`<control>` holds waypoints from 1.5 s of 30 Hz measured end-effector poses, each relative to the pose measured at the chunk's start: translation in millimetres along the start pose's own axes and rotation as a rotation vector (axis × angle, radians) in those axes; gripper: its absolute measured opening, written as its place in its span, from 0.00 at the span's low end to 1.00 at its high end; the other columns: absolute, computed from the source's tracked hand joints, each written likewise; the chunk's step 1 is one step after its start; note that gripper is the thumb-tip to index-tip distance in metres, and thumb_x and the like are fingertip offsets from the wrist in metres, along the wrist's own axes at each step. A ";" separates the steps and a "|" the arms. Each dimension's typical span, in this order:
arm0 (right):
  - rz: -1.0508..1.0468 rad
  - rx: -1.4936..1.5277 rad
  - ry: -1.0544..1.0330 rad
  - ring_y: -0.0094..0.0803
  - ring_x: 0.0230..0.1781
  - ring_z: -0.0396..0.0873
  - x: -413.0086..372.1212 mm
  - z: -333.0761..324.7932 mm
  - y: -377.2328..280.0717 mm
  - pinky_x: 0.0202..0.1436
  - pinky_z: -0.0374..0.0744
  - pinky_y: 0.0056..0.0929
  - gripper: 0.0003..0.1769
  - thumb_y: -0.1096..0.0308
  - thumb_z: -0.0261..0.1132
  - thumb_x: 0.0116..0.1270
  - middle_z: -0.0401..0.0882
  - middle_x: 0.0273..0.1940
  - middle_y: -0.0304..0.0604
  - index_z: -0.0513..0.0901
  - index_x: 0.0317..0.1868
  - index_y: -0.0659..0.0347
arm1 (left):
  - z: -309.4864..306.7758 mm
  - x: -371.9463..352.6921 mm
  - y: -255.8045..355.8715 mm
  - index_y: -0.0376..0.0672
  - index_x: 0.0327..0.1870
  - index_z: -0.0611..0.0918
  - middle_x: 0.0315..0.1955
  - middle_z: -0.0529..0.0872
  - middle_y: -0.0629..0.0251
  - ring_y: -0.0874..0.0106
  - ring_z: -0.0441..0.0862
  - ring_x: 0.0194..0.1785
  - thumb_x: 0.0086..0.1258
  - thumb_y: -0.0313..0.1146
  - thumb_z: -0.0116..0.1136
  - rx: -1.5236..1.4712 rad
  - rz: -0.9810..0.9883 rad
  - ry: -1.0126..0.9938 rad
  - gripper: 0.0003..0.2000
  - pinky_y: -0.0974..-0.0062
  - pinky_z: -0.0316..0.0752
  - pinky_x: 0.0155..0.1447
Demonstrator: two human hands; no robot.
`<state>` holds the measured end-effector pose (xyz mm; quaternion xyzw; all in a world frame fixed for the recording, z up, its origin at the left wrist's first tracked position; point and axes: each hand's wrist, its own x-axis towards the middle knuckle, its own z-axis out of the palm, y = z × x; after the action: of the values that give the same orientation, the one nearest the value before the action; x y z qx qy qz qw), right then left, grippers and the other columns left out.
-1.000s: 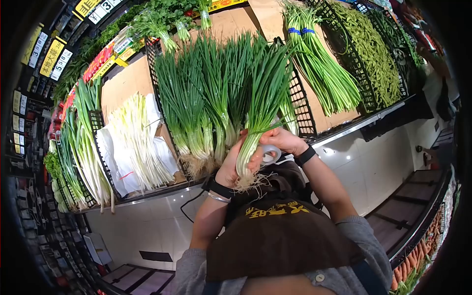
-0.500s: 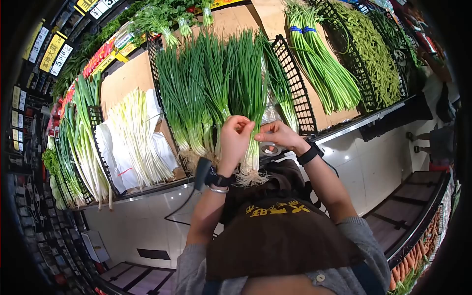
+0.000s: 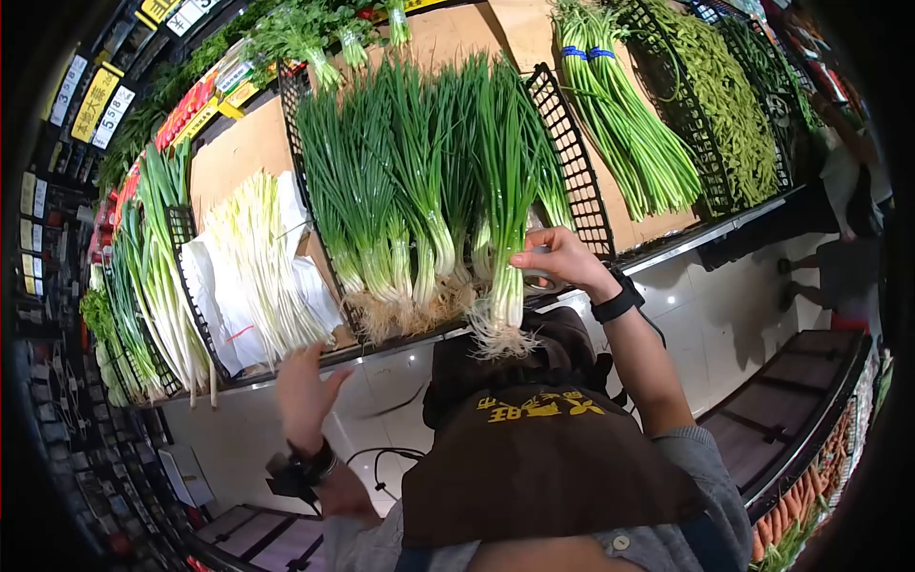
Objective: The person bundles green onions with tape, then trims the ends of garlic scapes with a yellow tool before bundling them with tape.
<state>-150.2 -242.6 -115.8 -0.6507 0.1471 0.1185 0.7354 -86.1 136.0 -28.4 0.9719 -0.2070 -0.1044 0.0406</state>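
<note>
My right hand (image 3: 560,259) is closed at the lower stems of a bunch of green onions (image 3: 507,229), whose roots hang over the front edge of the display. Partly hidden under that hand is a roll of tape (image 3: 543,280). Off to the left, my left hand (image 3: 307,393) is apart from the bunch, slightly blurred, thumb spread from the fingers, holding nothing. It is near the front edge below the pale yellow-white stalks (image 3: 265,257). More green onions (image 3: 367,191) lie in the black crate, left of the held bunch.
A black crate wall (image 3: 575,157) separates the onions from long green stems with blue bands (image 3: 634,124). Green pods (image 3: 720,114) lie farther right. Leeks (image 3: 167,257) and price signs (image 3: 97,103) are at the left. A person (image 3: 848,267) stands at the far right.
My left hand has let go of the bunch and moved down and left. My right hand has shifted slightly right with the bunch, whose lower end has moved right too.
</note>
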 end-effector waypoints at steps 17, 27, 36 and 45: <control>-0.155 0.162 -0.481 0.19 0.38 0.76 10.5 16.2 -0.2 0.44 0.73 0.20 0.15 0.66 0.59 0.67 0.81 0.39 0.36 0.77 0.50 0.65 | 54.4 54.6 158.0 0.36 0.43 0.69 0.19 0.70 0.67 0.75 0.70 0.20 0.65 0.34 0.50 -2.364 0.376 -1.182 0.12 0.75 0.75 0.31; -0.057 -0.292 -0.025 0.20 0.21 0.76 4.3 34.4 -4.9 0.26 0.74 0.26 0.17 0.55 0.69 0.57 0.77 0.17 0.35 0.84 0.32 0.62 | 78.9 72.4 133.0 0.30 0.55 0.64 0.35 0.77 0.62 0.75 0.76 0.42 0.70 0.41 0.52 -1.482 0.222 -0.418 0.23 0.79 0.70 0.47; -0.071 -0.265 -0.235 0.21 0.16 0.72 -13.9 27.9 -37.0 0.23 0.71 0.24 0.16 0.60 0.56 0.66 0.74 0.17 0.39 0.79 0.28 0.64 | 75.3 74.2 154.4 0.41 0.44 0.69 0.17 0.71 0.70 0.79 0.71 0.16 0.72 0.43 0.46 -1.717 0.025 -0.558 0.13 0.82 0.71 0.23; -0.236 -0.979 0.288 0.46 0.31 0.80 17.4 32.5 15.5 0.38 0.77 0.41 0.14 0.59 0.57 0.57 0.81 0.27 0.51 0.84 0.29 0.60 | -25.3 63.3 150.0 0.34 0.65 0.58 0.17 0.77 0.60 0.69 0.77 0.18 0.72 0.39 0.34 -1.742 0.428 -0.433 0.24 0.66 0.79 0.41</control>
<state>-137.7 -208.7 -133.0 -0.9401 0.0997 -0.0008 0.3258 -83.1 -25.7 2.8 0.4984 -0.2337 -0.3930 0.7366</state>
